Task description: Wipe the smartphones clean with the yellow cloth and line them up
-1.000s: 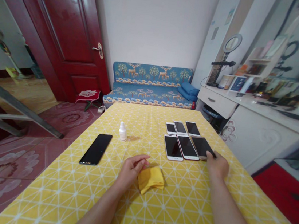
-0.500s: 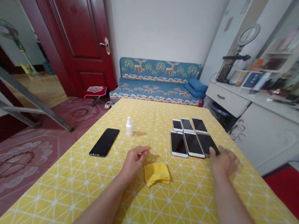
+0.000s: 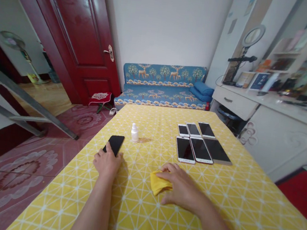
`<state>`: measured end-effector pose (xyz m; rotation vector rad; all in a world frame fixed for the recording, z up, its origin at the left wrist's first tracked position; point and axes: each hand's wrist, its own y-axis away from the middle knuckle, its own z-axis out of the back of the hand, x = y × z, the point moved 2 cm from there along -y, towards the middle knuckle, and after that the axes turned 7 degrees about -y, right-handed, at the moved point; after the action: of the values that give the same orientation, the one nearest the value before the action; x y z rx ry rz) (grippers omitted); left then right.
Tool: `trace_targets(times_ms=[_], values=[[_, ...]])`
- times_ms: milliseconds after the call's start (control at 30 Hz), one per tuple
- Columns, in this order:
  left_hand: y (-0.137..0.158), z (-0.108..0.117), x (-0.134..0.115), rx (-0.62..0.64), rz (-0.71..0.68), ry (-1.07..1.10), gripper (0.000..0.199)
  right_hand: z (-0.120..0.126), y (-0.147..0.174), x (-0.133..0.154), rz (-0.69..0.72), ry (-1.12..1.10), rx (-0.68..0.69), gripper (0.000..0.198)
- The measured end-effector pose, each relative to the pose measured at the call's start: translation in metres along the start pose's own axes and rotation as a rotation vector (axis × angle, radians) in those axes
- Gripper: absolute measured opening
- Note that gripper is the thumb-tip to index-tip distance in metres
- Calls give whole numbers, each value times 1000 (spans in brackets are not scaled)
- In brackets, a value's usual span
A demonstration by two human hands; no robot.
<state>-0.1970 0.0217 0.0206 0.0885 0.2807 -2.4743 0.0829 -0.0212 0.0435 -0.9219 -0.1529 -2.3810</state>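
Observation:
My left hand [image 3: 108, 163] is over the near end of a black smartphone [image 3: 115, 144] at the table's left, thumb and fingers around its edges and one finger on the screen. The phone lies flat, its lower part hidden by the hand. At the middle, my right hand [image 3: 180, 186] is spread over a folded yellow cloth [image 3: 158, 183], fingertips at its far edge and thumb apart on the near side. A small white bottle [image 3: 135, 133] stands upright beyond the left phone.
Several phones lie in two rows on the right, among them a white-framed phone [image 3: 185, 149] and a dark phone [image 3: 218, 151]. A yellow patterned cloth covers the table [image 3: 139, 222]. Behind it is a blue sofa [image 3: 159, 89], and a white dresser [image 3: 282, 128] stands right.
My right hand has left the dark phone at the right, which now lies flat in its row, and come to the yellow cloth. My left hand has moved left onto the black smartphone.

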Motion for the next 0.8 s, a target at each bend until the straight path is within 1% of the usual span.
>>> trace_targets(times_ms=[67, 133, 167, 267, 333, 400, 467, 500, 533, 600, 667, 700, 733, 767, 800], values=[[-2, 4, 1, 2, 16, -9, 72, -3, 0, -1, -8, 15, -2, 57], [-3, 9, 3, 4, 44, -6, 76, -4, -3, -3, -9, 41, -33, 43], [-4, 11, 4, 14, 53, 10, 80, -6, -5, -4, -6, 63, -48, 39], [-3, 16, 6, 94, 67, 113, 89, -10, -12, -3, 1, 137, -77, 32], [-2, 19, 8, 140, 82, 162, 96, -13, -15, -2, -23, 164, -95, 27], [-2, 20, 9, 144, 111, 187, 105, -16, -17, -4, -59, 156, -124, 27], [-3, 20, 8, 108, 139, 276, 111, -18, -18, -10, -98, 108, -191, 26], [-4, 20, 7, 79, 150, 382, 112, -19, -18, -14, -120, 63, -237, 24], [-4, 19, 5, 52, 161, 536, 112, -20, -18, -19, -142, 0, -292, 22], [-2, 19, -2, 12, 165, 956, 110, -19, -18, -28, -189, -169, -406, 18], [4, 20, -12, 36, 109, 1377, 103, -17, -18, -34, -225, -362, -504, 20], [9, 21, -17, 90, 57, 1535, 97, -16, -18, -36, -239, -455, -547, 22], [15, 22, -23, 181, 3, 1645, 87, -15, -18, -37, -254, -543, -579, 24], [22, 22, -29, 296, -27, 1713, 76, -14, -18, -39, -269, -623, -601, 25], [30, 20, -35, 430, -29, 1746, 65, -13, -18, -40, -284, -695, -617, 27]])
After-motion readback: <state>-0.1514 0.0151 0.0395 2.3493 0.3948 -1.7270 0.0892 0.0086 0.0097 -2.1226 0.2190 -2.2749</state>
